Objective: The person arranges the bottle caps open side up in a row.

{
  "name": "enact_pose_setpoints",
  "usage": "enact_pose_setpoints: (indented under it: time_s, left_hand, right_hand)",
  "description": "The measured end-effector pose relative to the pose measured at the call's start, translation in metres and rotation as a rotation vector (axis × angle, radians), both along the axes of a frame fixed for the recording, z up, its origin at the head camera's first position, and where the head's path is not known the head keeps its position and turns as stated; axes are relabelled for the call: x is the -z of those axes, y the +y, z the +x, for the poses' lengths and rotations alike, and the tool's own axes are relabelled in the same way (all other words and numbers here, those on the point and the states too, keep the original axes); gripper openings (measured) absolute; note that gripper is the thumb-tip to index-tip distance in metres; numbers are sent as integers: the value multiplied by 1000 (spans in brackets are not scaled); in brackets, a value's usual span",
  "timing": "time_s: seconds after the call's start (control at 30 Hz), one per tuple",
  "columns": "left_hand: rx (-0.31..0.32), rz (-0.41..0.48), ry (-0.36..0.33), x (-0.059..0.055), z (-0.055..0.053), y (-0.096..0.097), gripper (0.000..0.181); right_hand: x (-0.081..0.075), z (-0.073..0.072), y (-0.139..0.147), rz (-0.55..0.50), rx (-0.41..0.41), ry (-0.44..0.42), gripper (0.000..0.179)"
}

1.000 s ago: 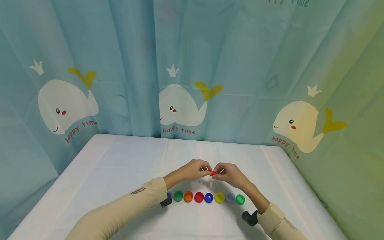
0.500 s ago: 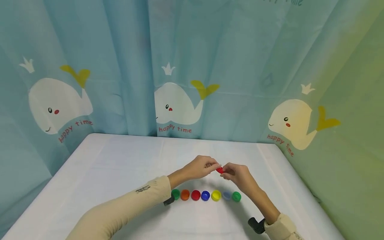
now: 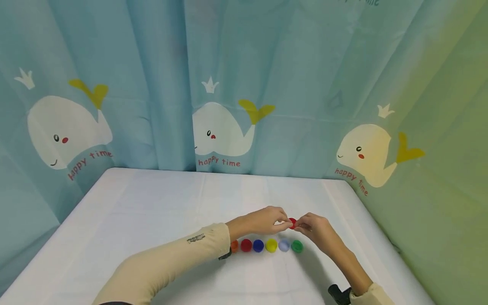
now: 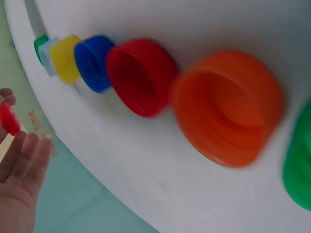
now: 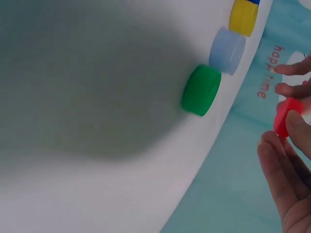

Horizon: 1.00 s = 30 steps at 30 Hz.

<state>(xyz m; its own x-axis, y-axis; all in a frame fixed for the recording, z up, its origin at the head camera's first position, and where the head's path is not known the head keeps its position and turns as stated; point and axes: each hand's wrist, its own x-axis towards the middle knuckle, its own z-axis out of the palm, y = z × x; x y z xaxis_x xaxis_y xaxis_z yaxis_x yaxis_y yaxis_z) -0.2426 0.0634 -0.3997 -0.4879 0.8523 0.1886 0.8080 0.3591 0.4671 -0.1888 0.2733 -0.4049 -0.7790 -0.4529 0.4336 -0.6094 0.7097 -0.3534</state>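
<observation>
Above the table, beyond the row of caps, both hands meet at a small red bottle cap (image 3: pixel 292 223). Thumb and fingers of the left hand (image 3: pixel 268 220) pinch its left side in the head view. The right hand (image 3: pixel 319 231) pinches the opposite side, its thumb over the cap (image 5: pixel 287 116) in the right wrist view. A line of coloured bottle caps lies below the hands: orange (image 3: pixel 234 246), red (image 3: pixel 246 245), blue (image 3: pixel 258 245), yellow (image 3: pixel 271 245), pale blue (image 3: pixel 284 245) and green (image 3: pixel 297 246). The left sleeve hides the row's left end in the head view.
Another green cap (image 4: pixel 299 160) shows at the right edge of the left wrist view. A white cloth covers the table (image 3: pixel 152 203). Blue-green curtains (image 3: pixel 305 63) printed with whales hang behind and beside it. Black wrist devices (image 3: pixel 339 294) sit at the cuffs.
Both hands have moved to the right together with the red cap, which now shows its round face between the fingertips. The view has shifted slightly; the row of caps keeps its order.
</observation>
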Motion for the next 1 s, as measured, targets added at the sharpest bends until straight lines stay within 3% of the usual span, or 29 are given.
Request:
enact_pose_setpoints:
  time_s: [0.07,0.27,0.4,0.57,0.7,0.87,1.0]
  left_hand:
    - [16,-42,-20,0,2,5,36]
    - [-2,-121,-186,1,6,16,47]
    - [33,-160,-220,2,9,23,50]
    - [80,-182,-200,6,9,37,47]
    - [99,-233,-145,13,9,51,46]
    - [86,-332,-54,17,14,61,44]
    - [66,-386,-30,17,19,65,45]
  right_hand:
    - [1,3,6,5,-1,10,19]
    - [2,12,18,45,29,-50,15]
    - [3,18,24,73,69,-98,14]
    - [9,20,31,92,121,-151,13]
    - [17,22,35,116,147,-171,14]
    - [23,25,39,137,127,-175,15]
    - [24,27,40,163,118,-227,13]
